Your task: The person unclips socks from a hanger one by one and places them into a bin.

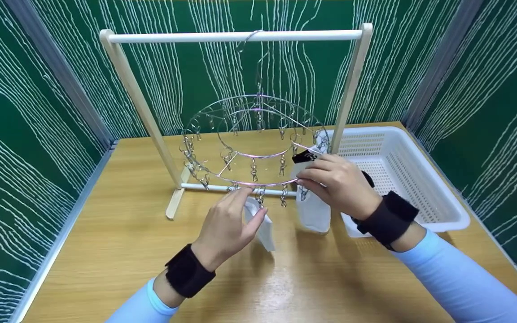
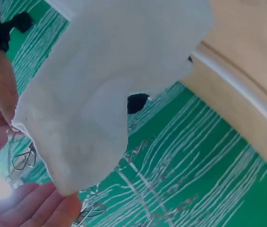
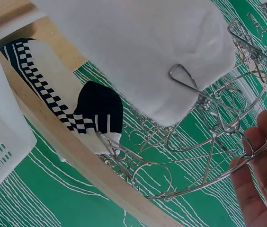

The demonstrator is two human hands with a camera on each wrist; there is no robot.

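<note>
The limp white fabric sock (image 1: 265, 229) hung at the front of the round, two-ringed metal wire hanger (image 1: 251, 155), just below the outer ring. The person's left hand (image 1: 227, 220) was at its upper edge, fingers extended and thumb spread well away; the fingertips seemed to touch the cloth. The right hand (image 1: 341, 181) appeared to pinch the outer ring farther right, near a second white sock (image 1: 313, 213) that was clipped there. A black-and-white checked sock (image 3: 48, 85) hung beyond that one.

Whether the nearest wire clip (image 1: 261, 197) had bitten the first sock could not be told. Good work here probably called for the right hand to steady the ring, since the hanger dangled by its hook from the white rail (image 1: 186, 37) and could swing or tip. The left hand did best to hold the edge flat and set enough cloth between the jaws; a shallow bite might have let it slip to the wooden worktop (image 1: 128, 269).
</note>
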